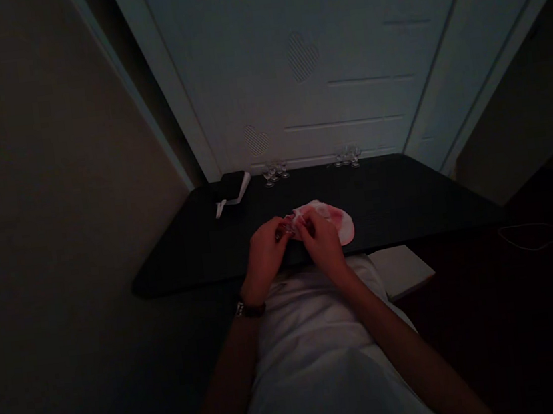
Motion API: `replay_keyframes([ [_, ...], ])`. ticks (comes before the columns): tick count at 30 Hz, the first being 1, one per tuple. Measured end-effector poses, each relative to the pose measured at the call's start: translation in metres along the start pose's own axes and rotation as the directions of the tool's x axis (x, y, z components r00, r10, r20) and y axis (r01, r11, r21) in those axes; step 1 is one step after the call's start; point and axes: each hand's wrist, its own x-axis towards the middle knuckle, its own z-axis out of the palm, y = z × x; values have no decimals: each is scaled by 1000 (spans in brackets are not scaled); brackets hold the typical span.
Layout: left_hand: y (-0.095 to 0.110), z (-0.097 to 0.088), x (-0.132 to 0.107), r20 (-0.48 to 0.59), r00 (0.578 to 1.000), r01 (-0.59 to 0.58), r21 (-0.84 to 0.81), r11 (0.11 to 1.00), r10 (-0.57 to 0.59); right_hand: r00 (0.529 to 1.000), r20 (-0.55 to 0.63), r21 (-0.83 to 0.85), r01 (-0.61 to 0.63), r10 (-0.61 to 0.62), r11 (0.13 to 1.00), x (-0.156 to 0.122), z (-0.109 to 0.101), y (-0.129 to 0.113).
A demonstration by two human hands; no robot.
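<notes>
The room is dim. My left hand point(268, 252) is curled, its fingertips pinching a small shiny object point(287, 230) that I cannot make out, possibly a small glass. My right hand point(319, 238) is closed on a pink and white cloth point(336, 221), pressing a fold of it against that small object. The rest of the cloth lies on the black table point(406, 198) just beyond my hands. A watch sits on my left wrist point(249, 309).
Two clusters of small stemmed glasses point(275, 171) point(347, 154) stand at the table's far edge by a white door point(314, 61). A black and white device point(231, 189) lies at the far left corner. A white flat object point(401, 270) sits under the table's near edge.
</notes>
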Motion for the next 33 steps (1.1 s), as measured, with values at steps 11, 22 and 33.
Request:
replay_keyframes([
  [11,-1,0,-5,-50,998,-27,134,991,34,1000,15,-15,12,-12,1000,2,-2,-3],
  [22,1,0,-5,-21,999,-46,156,987,50,1000,-1,2,10,-10,1000,2,-3,-3],
  [33,2,0,-6,-59,998,-24,178,984,35,999,14,-17,34,-34,999,2,-2,-2],
])
